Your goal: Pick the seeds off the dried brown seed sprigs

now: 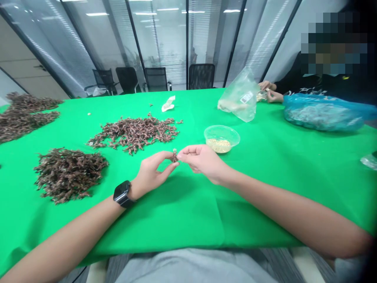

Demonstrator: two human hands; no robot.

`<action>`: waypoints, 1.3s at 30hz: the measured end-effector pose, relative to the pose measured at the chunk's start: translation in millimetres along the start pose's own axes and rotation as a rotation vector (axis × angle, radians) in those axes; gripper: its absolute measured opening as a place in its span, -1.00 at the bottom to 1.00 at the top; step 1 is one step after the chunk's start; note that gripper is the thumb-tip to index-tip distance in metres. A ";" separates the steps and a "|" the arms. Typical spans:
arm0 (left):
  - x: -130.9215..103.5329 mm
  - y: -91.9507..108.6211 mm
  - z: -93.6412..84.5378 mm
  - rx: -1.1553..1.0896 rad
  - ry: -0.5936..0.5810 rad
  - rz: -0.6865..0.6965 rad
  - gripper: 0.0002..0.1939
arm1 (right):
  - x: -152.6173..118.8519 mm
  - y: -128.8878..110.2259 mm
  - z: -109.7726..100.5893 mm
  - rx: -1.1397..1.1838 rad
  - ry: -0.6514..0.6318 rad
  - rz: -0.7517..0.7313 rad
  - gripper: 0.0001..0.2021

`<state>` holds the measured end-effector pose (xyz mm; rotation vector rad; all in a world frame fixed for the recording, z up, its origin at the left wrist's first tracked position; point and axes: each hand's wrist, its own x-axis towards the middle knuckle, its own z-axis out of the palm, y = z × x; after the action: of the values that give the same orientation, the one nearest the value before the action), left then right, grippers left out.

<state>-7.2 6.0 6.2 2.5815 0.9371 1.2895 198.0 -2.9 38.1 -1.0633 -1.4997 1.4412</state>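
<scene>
My left hand (154, 169), with a black watch on its wrist, pinches a small brown dried sprig (174, 156) between thumb and forefinger. From the right, my right hand (204, 161) meets it with closed fingertips at the sprig; whether these grip part of it is too small to tell. Just behind my right hand stands a clear round bowl (234, 135) with small pale yellowish bits in it. A loose pile of brown sprigs (138, 133) spreads beyond my left hand, and a denser, darker pile (70, 173) lies to the left.
More brown piles (26, 114) lie at the far left. A crumpled white paper (169, 103), a clear plastic bag (240, 98) and a full blue bag (324, 112) rest on the green cloth (188, 220). At the back right, another person's hands (272, 92) handle something small.
</scene>
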 end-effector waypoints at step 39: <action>2.3 2.9 13.9 -0.805 0.063 -0.532 -0.79 | 15.8 18.1 -10.3 -0.028 0.082 -0.105 -0.64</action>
<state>5.7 7.3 0.0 1.5640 0.8009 1.2398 203.2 15.5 20.3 -1.0328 -1.4980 1.2930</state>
